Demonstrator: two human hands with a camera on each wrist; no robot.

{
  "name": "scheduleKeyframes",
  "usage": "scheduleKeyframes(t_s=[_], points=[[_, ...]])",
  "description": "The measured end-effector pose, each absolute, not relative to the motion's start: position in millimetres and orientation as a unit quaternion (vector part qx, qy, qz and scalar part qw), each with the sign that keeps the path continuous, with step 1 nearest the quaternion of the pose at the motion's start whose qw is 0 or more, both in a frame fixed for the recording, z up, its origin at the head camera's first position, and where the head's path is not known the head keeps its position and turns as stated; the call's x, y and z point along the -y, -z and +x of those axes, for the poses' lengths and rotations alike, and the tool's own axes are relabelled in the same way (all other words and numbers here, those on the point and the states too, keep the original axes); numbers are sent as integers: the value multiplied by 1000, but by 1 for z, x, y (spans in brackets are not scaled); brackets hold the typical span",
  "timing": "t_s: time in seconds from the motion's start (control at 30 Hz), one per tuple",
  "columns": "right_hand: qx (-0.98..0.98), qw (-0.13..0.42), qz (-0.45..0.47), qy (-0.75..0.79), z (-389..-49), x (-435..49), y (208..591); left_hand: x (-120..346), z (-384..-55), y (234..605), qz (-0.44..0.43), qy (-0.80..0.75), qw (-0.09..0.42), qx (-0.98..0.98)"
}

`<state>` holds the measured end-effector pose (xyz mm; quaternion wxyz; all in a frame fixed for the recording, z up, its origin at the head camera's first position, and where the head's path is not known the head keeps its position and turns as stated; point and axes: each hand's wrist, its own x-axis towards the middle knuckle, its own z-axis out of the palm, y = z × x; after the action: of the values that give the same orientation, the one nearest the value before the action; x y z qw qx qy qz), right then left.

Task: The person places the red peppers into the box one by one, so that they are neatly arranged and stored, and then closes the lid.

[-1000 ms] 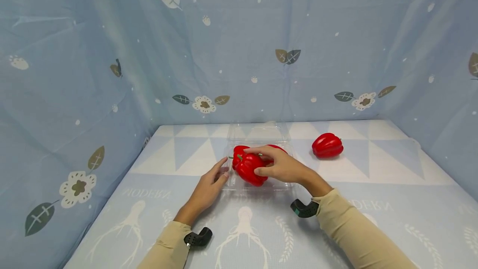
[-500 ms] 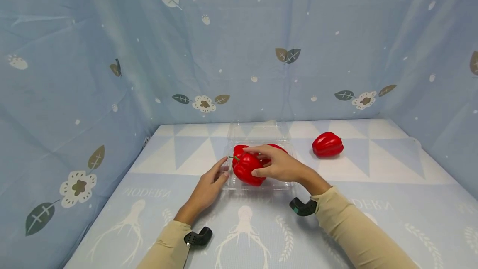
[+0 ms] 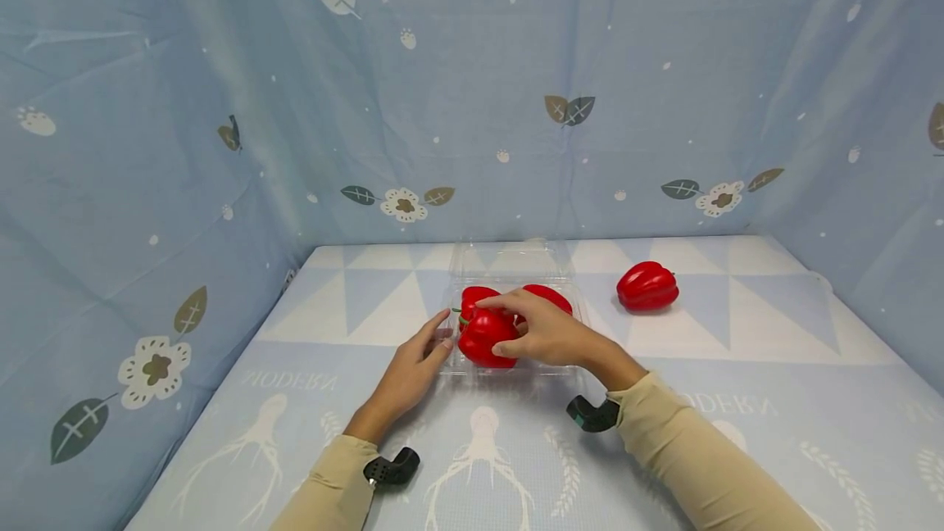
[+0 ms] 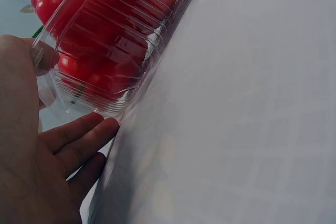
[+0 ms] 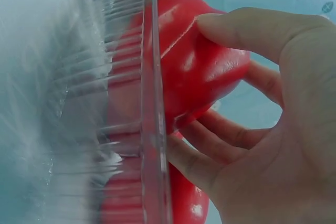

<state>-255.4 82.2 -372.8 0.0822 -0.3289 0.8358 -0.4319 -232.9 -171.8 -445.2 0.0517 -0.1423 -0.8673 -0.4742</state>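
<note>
My right hand (image 3: pixel 549 326) grips a red bell pepper (image 3: pixel 485 339) with a green stem, thumb on its near side and fingers on the far side. The pepper sits at the front left of a clear plastic clamshell box (image 3: pixel 546 369); in the right wrist view, part of the pepper (image 5: pixel 194 72) stands above the rim. Behind it lie two more red bell peppers, one at left (image 3: pixel 475 298) and one at right (image 3: pixel 549 297), partly hidden. My left hand (image 3: pixel 407 371) is at the box's left side, its fingers (image 4: pixel 79 142) fairly straight and against the plastic wall.
Another red bell pepper (image 3: pixel 647 287) lies on the patterned tablecloth (image 3: pixel 708 334), right of the box. The clear lid (image 3: pixel 509 259) stands open behind the box. A blue curtain (image 3: pixel 472 105) with leaves and flowers hangs at the back and sides.
My right hand has shifted slightly left with the bell pepper, which has turned a little and sits nearer the box's left side. More of the right rear pepper shows. My left hand stays put.
</note>
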Motion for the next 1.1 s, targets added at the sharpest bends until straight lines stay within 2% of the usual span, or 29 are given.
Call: scheduleKeyframes(t_s=[0.4,1.1], points=[[-870,44,-335,359,-250,-75,371,171,-233,446,-130,465,44,875],[-873,43,-342,345,-249,-76,371,171,-232,444,-143,472,47,869]])
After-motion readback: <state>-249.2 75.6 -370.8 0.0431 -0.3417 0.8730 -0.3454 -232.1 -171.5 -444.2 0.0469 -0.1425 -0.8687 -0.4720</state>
